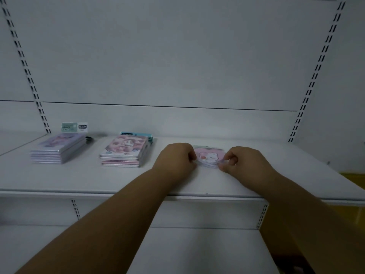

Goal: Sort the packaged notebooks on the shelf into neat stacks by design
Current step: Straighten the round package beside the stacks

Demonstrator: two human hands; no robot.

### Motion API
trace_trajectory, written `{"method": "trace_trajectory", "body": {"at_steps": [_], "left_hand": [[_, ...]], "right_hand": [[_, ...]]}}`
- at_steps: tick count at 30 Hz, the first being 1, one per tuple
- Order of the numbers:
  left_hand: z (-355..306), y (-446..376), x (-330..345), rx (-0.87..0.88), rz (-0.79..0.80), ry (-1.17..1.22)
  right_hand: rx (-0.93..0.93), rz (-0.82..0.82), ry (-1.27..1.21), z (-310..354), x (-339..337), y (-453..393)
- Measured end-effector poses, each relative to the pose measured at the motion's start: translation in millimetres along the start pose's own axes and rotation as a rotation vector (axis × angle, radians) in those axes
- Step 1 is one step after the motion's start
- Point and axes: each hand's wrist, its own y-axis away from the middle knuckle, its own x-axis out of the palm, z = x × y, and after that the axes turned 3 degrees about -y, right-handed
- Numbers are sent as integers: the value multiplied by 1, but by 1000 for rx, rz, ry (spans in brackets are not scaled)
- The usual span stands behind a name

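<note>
On the white shelf (79, 178) lie three groups of packaged notebooks. A purple stack (59, 148) is at the left. A pink stack (125, 150) with a cartoon cover sits in the middle. To its right is a small pile of pink heart-shaped notebooks (210, 157) with a white bunny on top. My left hand (175, 158) grips the pile's left edge with curled fingers. My right hand (240, 160) pinches its right edge. Both forearms reach over the shelf's front edge.
A small green and white card (74, 127) leans against the back panel behind the purple stack. Slotted uprights (29, 76) run up both sides of the back wall. A lower shelf (197, 254) lies beneath. A yellow surface (353, 178) shows at the right.
</note>
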Motion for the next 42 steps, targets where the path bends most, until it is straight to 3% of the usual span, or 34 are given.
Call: {"method": "trace_trajectory", "body": {"at_steps": [14,26,42], "left_hand": [[-2,-10,0,-26,22,41],[6,17,-13,-16,8,5],[-1,25,-10,-15,-54,-32]], "right_hand": [[-49,-32,140,7,-2,4],[-104,36,37,18,1,11],[-172,1,35,8,-5,17]]}}
